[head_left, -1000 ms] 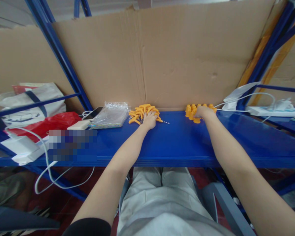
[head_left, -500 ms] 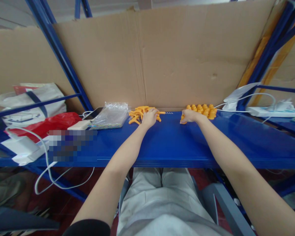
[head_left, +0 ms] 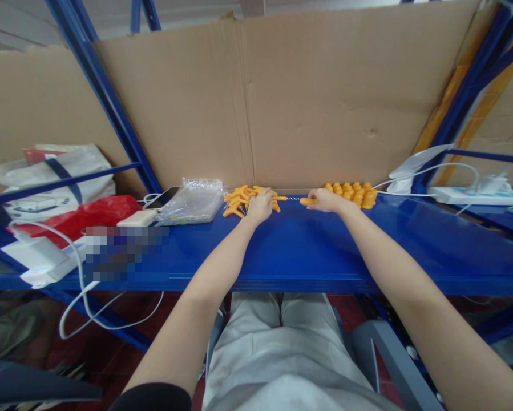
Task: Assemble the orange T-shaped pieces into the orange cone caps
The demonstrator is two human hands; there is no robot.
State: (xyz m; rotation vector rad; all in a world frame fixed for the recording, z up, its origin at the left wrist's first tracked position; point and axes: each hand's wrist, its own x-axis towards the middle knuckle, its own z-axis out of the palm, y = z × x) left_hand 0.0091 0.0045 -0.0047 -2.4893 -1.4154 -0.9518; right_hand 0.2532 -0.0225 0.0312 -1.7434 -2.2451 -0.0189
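Observation:
My left hand (head_left: 260, 206) rests at the right edge of a pile of orange elongated plastic pieces (head_left: 239, 198) on the blue shelf (head_left: 307, 251). Its fingers are closed around one orange piece with a thin metal screw tip (head_left: 287, 198) that points right. My right hand (head_left: 327, 201) pinches a small orange cap piece (head_left: 308, 201) just right of that tip, with a narrow gap between them. Behind my right hand sits a cluster of orange cap pieces (head_left: 354, 193).
A clear plastic bag (head_left: 192, 200), a phone (head_left: 164, 197) and a white charger (head_left: 138, 218) lie left of the pile. Red and white bags (head_left: 68, 194) and cables fill the far left. A white power strip (head_left: 474, 194) lies at right. A cardboard sheet (head_left: 282, 97) backs the shelf.
My right hand left the cap cluster with one cap and moved left toward my left hand. My left hand lifted a screw-tipped piece slightly, pointing it right.

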